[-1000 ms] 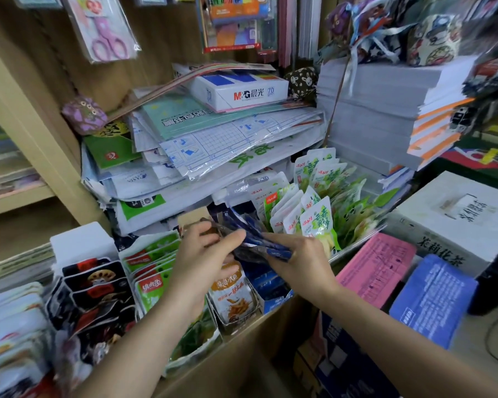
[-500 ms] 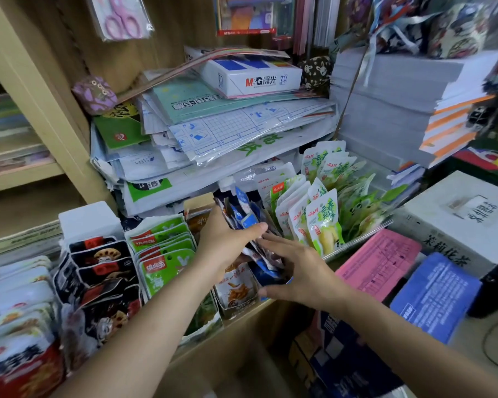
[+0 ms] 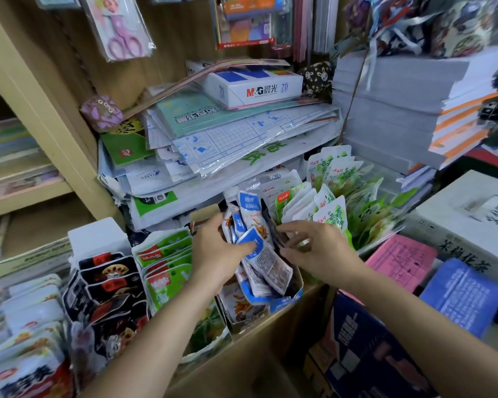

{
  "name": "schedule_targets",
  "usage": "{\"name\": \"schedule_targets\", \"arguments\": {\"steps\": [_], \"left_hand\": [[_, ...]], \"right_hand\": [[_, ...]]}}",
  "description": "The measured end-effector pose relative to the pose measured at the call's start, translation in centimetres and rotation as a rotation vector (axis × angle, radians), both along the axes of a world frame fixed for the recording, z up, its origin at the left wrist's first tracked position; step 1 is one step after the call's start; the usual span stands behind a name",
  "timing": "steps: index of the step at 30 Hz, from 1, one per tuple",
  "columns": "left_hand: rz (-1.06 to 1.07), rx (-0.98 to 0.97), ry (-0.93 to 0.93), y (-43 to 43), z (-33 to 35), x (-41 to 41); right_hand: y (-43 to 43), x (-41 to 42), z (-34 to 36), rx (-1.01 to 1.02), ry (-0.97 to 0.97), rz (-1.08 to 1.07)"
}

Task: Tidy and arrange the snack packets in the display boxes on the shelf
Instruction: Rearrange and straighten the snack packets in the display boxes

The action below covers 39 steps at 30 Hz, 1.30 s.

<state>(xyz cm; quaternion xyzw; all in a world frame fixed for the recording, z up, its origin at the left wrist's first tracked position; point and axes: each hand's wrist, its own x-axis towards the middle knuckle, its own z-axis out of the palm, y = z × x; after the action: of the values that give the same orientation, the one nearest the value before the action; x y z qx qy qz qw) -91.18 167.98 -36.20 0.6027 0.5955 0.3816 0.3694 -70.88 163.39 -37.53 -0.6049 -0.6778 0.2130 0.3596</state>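
The left hand [image 3: 216, 252] has its fingers wrapped behind a bunch of blue-and-white packets [image 3: 252, 211], with the thumb pressed across the front of one of them, so the bunch is pinched and stands fanned and leaning in its blue-edged display box [image 3: 288, 299] on the shelf. That arm reaches up from the lower left, wrist fairly straight, back of the hand towards me. The right hand [image 3: 320, 248] holds nothing: its fingers are spread and loosely bent, palm down, just to the right of the bunch, fingertips pointing at it; whether they touch a packet I cannot tell. It sits in front of the upright green-and-white packets [image 3: 331, 217]. To the left stand a row of green packets [image 3: 165, 255] and black packets [image 3: 110, 278].
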Motion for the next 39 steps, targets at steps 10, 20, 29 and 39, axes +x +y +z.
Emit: {"name": "schedule_targets", "arguments": {"steps": [10,20,29,39], "left_hand": [[0.057,0.058,-0.180,0.1,3.9,-5.8],[0.024,0.047,-0.213,1.4,2.9,-8.3],[-0.019,0.077,-0.221,1.8,3.0,-9.1],[-0.023,0.098,-0.170,2.0,2.7,-9.7]], "right_hand": [[3.6,-1.1,0.2,0.046,-0.141,-0.144],[5.3,-2.9,-0.6,-0.057,-0.501,-0.149],[2.7,-3.5,0.7,0.132,-0.145,0.003],[4.0,-2.5,-1.6,-0.006,-0.544,0.277]]}}
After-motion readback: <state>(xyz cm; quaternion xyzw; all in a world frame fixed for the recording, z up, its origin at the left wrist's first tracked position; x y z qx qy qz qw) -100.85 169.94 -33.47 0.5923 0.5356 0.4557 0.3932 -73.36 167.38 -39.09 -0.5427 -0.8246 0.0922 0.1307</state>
